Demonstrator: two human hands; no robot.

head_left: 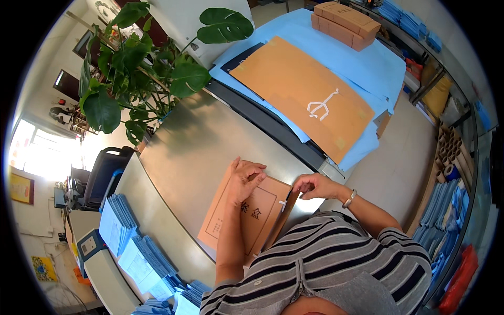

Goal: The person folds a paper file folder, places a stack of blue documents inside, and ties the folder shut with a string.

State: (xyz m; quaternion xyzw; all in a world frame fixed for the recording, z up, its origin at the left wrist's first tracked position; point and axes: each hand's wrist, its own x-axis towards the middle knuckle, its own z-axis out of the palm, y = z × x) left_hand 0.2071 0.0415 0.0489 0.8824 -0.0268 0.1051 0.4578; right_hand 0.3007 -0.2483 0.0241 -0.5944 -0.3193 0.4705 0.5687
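Observation:
A brown cardboard file box [218, 210] with dark printing on its cover lies on the metal table, close to my body. My left hand [245, 178] rests over the far part of the cover, its fingers loosely bent and the thumb apart, with nothing seen in it. At the box's right far corner my right hand [315, 186], with a bracelet at the wrist, has its fingertips pinched on the end of the narrow side. A small white fastening tab [282, 202] shows along that side. The fingers partly hide the spot where they meet the cardboard.
Beyond the table, a large brown cardboard sheet [294, 89] with white string lies over blue sheets [362, 68]. Stacked brown boxes [346, 23] stand far right. A leafy plant [136, 68] overhangs the left far corner. Blue folders [147, 257] line the left; cardboard tubes [454, 152] stand right.

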